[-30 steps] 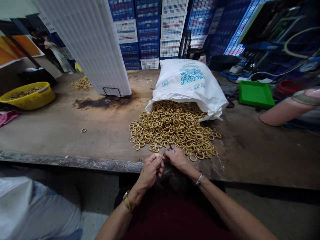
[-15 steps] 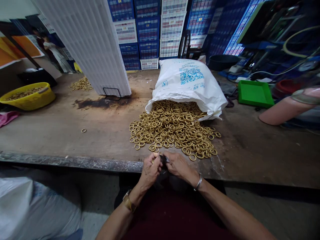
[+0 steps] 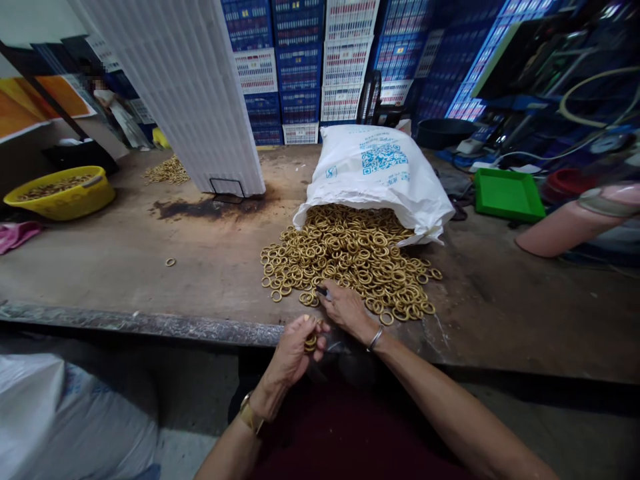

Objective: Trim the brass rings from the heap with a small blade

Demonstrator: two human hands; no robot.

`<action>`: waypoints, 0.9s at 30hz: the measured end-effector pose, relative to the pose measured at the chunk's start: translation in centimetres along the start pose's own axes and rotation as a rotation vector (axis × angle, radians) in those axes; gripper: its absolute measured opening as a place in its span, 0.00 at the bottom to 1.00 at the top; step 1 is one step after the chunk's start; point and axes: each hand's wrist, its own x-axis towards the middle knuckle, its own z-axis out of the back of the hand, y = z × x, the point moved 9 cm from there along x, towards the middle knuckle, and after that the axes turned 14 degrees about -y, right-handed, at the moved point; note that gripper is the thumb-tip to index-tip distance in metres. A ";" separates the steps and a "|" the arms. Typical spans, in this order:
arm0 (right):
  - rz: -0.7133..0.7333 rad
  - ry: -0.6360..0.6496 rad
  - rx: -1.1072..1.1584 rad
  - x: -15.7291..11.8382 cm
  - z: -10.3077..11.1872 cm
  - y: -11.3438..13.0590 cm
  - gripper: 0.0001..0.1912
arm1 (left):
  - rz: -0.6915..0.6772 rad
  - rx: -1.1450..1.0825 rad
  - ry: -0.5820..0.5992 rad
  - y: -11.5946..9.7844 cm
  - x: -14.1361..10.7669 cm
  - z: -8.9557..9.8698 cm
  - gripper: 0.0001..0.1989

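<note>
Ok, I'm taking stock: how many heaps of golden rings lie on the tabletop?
2: large heap spilling from the white printed sack; small heap beside the white corrugated panel, which may hide more.

A heap of gold-coloured metallic rings (image 3: 350, 260) at the mouth of a white plastic sack (image 3: 425, 193) on a brown wooden table (image 3: 225, 280).
The left hand (image 3: 294, 345) curls around several rings (image 3: 311, 344); the right hand (image 3: 349, 311), gripping a small dark-tipped tool (image 3: 324, 293), is at the heap's near edge.

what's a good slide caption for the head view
Left hand holding golden rings, right hand holding a small tool at the ring pile spilling from an open white sack.
</note>
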 end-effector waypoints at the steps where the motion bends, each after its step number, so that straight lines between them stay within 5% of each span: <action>1: -0.007 0.005 -0.010 0.1 -0.2 0.2 0.12 | -0.008 -0.006 -0.013 -0.1 0.2 0.2 0.15; 6: -0.056 0.037 -0.058 0.5 -1.0 0.1 0.12 | -0.007 -0.057 0.003 -0.5 0.5 0.3 0.12; 15: -0.058 -0.057 0.083 0.6 -0.5 -0.6 0.09 | 0.204 -0.277 0.033 0.3 1.2 0.2 0.09; 27: -0.061 -0.112 0.531 -1.6 1.8 -0.7 0.07 | -0.102 0.061 -0.208 -1.3 2.4 1.1 0.18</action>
